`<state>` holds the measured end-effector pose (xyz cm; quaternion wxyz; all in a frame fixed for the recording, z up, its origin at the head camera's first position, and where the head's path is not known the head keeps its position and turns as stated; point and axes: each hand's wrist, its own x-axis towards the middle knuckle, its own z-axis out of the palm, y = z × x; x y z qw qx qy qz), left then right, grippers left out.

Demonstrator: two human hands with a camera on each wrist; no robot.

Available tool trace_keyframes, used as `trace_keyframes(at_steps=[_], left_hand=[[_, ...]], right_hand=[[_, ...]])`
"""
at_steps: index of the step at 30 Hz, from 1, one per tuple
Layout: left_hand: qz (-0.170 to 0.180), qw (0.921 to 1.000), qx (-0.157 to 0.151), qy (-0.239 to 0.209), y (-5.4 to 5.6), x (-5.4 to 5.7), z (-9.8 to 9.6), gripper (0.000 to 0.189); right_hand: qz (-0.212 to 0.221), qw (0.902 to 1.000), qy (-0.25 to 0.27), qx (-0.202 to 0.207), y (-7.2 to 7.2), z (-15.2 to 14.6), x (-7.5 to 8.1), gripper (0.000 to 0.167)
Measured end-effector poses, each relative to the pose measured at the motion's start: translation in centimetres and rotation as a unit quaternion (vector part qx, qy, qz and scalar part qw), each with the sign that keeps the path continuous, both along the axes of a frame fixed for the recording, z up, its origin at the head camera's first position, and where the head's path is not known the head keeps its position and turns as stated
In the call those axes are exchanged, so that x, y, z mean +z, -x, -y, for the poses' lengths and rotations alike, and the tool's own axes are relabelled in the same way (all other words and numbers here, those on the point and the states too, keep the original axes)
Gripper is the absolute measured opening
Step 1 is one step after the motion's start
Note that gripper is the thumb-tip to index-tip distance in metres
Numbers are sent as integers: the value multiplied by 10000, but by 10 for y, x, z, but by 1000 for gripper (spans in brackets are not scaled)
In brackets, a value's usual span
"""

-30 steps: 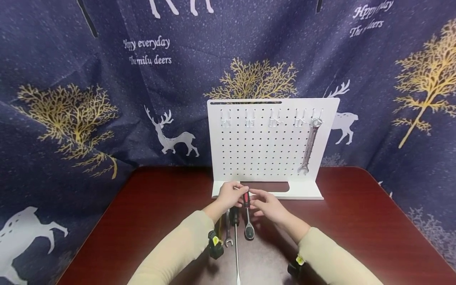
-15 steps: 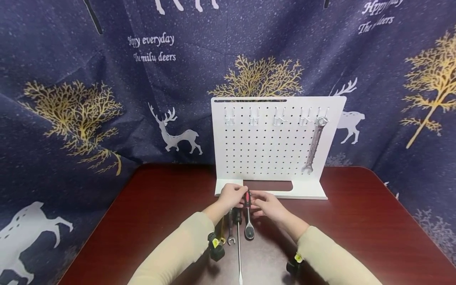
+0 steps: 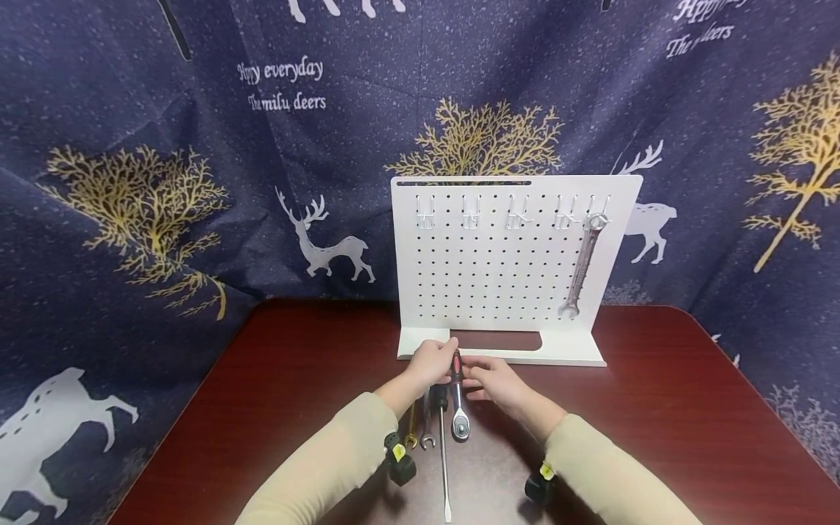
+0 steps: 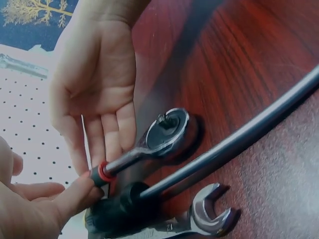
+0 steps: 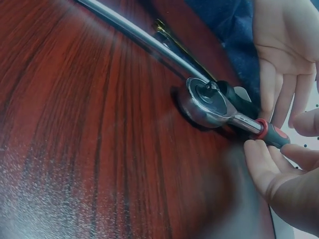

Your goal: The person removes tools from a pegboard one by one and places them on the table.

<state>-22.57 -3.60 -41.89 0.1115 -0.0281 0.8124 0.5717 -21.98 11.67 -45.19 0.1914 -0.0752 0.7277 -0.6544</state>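
A ratchet wrench with a black-and-red handle points its head toward me, square drive stub facing up. My left hand pinches the handle's far end between thumb and fingers. On the handle's other side, my right hand touches the grip with its fingertips; in the right wrist view the right fingers meet it near the red ring. Under the left hand lies a long flat screwdriver, its dark handle partly covered. A silver open-end wrench and a yellowish wrench lie left of it.
A white pegboard stands on the dark red table, with several clear hooks along its top. One combination wrench hangs on the rightmost hook. A blue printed cloth covers the wall behind.
The ratchet wrench has rolled about its length: its head showed a dark face before and now shows silver with the drive stub. Both hands stay close to its handle.
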Motion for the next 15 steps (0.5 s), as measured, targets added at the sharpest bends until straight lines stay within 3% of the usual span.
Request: trace_keyframes(at_steps=[4,15], left_hand=[[106,9998,-69,164,-5,3,-4,57],[414,9989,-225,-51,-12,8,-11,60]], right_hand=[[8,10000,43,71,-1,0,-1,46],[92,9999,22,78,-3,-2,-4,45]])
